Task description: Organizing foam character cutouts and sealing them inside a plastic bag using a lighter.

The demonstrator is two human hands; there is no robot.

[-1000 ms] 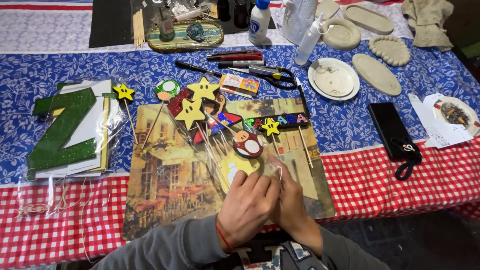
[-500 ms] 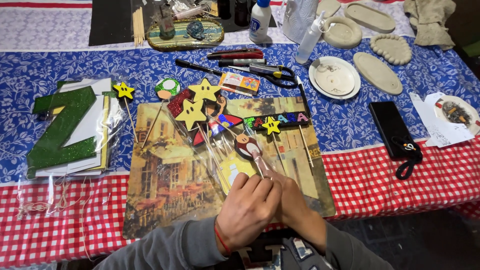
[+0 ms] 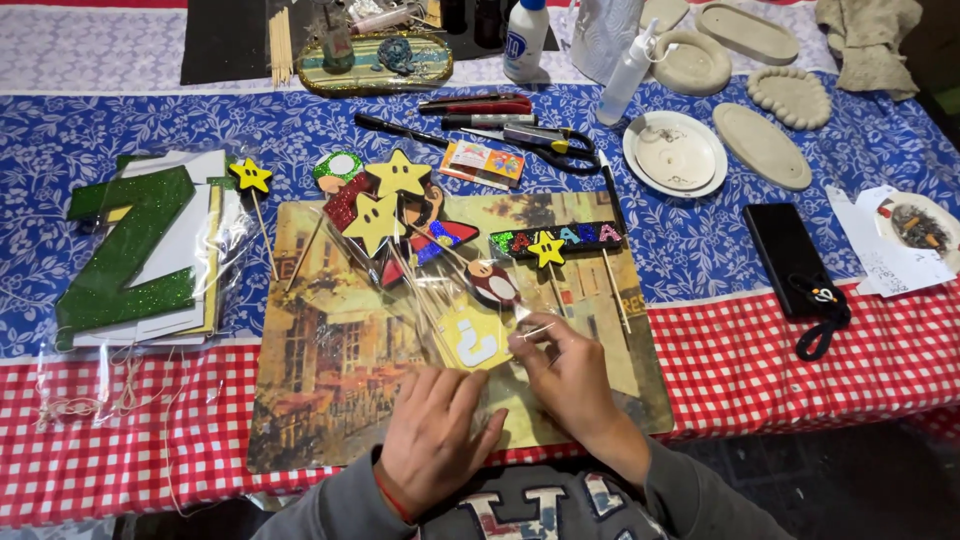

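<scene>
Hands parted; yellow question-mark block [image 3: 470, 340] uncovered, right fingers [image 3: 535, 335] pinching cellophane [image 3: 440, 300]

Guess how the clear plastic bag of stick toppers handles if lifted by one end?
Probably floppy: the clear bag wrinkles under the right hand. Likely light, holding foam stars on thin sticks. Glossy film looks slippery; sticks may slide out.

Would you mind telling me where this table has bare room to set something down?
Free patches: the red checked cloth right of the picture mat, below the black phone; and the blue floral cloth between the mat and the phone. Crowded: the far edge with tools and white plate, the mat's top under the star toppers, and the left side around the green letter.
</scene>
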